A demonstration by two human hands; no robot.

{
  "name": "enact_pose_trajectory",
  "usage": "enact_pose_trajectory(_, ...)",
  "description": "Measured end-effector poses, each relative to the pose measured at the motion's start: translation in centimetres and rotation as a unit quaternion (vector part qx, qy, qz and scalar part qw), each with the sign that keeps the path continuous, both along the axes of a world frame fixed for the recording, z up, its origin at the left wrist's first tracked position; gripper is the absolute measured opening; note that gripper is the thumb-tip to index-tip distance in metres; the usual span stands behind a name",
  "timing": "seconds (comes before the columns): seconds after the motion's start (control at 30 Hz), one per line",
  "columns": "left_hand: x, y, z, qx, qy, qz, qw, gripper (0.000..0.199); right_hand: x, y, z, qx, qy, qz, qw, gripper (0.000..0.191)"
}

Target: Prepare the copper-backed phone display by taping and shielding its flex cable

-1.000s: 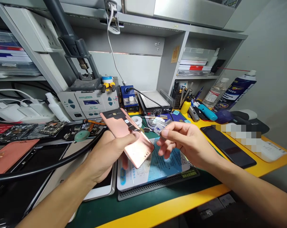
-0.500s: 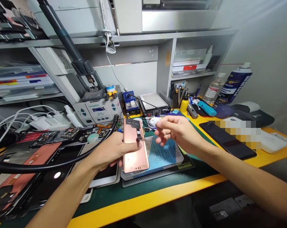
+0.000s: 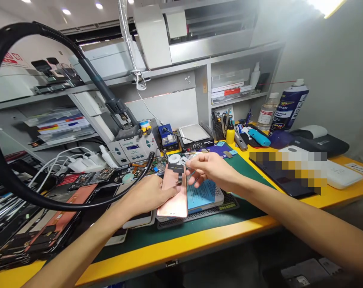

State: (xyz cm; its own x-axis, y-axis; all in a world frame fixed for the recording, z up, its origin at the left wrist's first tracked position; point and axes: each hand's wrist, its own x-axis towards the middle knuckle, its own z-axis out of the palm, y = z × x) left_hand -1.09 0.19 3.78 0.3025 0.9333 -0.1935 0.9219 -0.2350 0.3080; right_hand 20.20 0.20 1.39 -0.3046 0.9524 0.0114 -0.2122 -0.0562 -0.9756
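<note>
My left hand (image 3: 148,194) grips a phone screen panel (image 3: 173,202) by its left edge, thumb lying across its copper-coloured back. A black flex cable (image 3: 180,176) sits on the panel's upper part. At the panel's upper right edge is my right hand (image 3: 203,168), thumb and forefinger pinched together; whatever is between them is too small to make out. Just beyond the fingertips lies a white roll (image 3: 174,159). Below the panel, a clear box with a blue label (image 3: 203,194) rests on a perforated metal plate (image 3: 229,203).
A black hose (image 3: 79,207) loops across the left side, over stacked phone panels (image 3: 53,214). At the back stand a rework station (image 3: 131,148) and a heating plate (image 3: 195,134). To the right are a black phone (image 3: 277,176), a spray can (image 3: 289,106) and a bottle (image 3: 267,114).
My right hand has moved left, closer to the panel's upper edge. The panel has tilted a little in my left hand. My view has risen and shifted, showing more of the hose.
</note>
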Motion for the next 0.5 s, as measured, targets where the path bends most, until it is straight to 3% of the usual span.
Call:
enact_pose_trajectory(0.27,0.81,-1.03,0.22,0.061,0.102,-0.015,0.993,0.062,-0.13,0.0,-0.14,-0.003,-0.006,0.009,1.0,0.018)
enact_pose_trajectory(0.5,0.59,-0.74,0.15,0.048,0.075,-0.035,0.995,0.055,-0.16,0.1,-0.19,-0.007,-0.016,0.01,1.0,0.013)
